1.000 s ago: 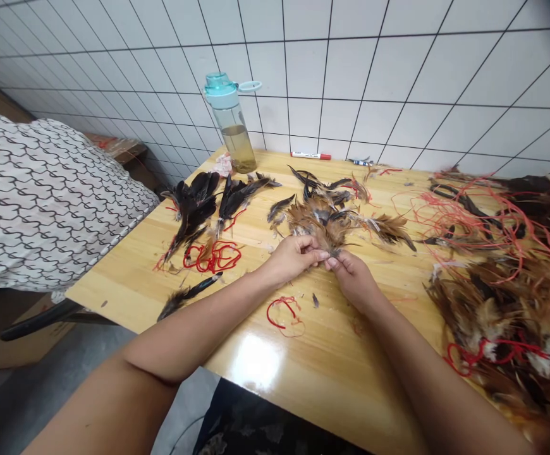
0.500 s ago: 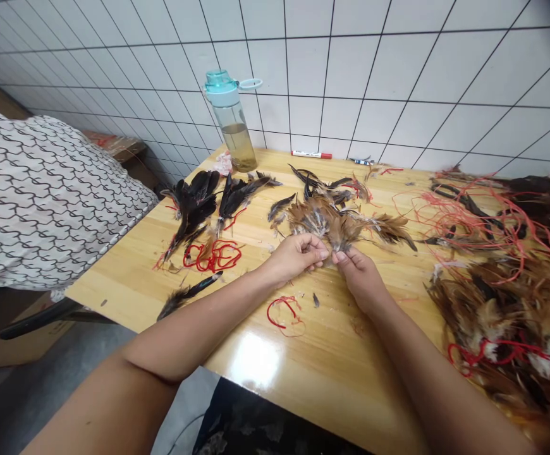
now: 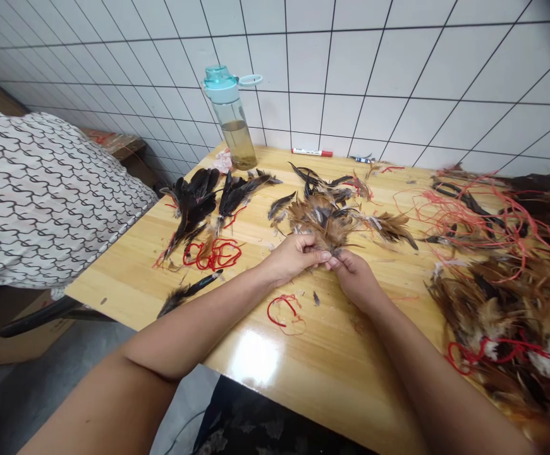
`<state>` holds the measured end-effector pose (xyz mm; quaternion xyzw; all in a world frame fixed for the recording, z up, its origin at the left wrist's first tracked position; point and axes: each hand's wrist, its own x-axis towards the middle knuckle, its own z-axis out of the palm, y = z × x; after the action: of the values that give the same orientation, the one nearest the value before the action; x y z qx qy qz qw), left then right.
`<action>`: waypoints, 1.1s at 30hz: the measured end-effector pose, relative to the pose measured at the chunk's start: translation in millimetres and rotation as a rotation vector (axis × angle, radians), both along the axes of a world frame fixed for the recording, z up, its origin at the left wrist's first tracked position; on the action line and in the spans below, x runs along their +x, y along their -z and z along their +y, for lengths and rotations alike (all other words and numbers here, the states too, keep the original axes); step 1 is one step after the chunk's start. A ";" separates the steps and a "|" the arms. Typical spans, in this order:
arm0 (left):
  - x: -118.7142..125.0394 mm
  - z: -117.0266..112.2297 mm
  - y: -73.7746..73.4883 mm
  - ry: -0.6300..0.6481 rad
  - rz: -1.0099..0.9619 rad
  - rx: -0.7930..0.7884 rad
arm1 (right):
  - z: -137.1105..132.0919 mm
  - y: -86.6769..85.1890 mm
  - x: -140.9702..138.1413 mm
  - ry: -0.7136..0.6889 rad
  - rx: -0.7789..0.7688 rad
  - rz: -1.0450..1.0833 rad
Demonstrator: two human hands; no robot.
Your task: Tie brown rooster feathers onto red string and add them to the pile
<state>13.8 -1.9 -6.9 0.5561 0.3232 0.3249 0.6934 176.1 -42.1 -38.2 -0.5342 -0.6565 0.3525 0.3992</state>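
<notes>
Pinch closed again

Since the last view, my left hand (image 3: 298,257) and right hand (image 3: 356,276) have drawn together, both pinching what looks like a small feather tuft (image 3: 333,254) between pressed fingers, though its exact shape is too small to tell. Soft, barred brown hackle feathers (image 3: 325,218) lie just beyond on the glossy wooden surface (image 3: 374,373), with tangled red string (image 3: 213,254) and sleek black feathers (image 3: 192,205) farther left.

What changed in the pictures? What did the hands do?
The left hand and right hand moved apart, then came back together, fingertips meeting by the brown feathers. What they pinch is too small to tell. The black feathers, red string and water bottle stayed put.
</notes>
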 end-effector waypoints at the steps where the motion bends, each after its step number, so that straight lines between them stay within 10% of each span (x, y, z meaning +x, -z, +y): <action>1: 0.0 0.0 0.2 0.003 0.007 -0.002 | 0.1 0.4 -0.1 0.000 0.001 0.006; 11: -1.4 3.4 2.9 0.056 -0.004 -0.001 | -0.3 -5.6 -0.4 -0.068 -0.025 0.089; 20: -3.6 6.5 1.8 -0.034 -0.260 -0.371 | -3.0 -11.8 -2.2 -0.044 -0.150 0.363; 33: -1.8 4.1 4.1 0.002 -0.253 -0.408 | -2.1 -8.5 -2.6 -0.029 -0.074 0.239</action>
<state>12.0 2.1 -11.1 0.3597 0.2919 0.3194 0.8267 173.5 -44.2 -29.7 -0.4933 -0.5985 0.4433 0.4494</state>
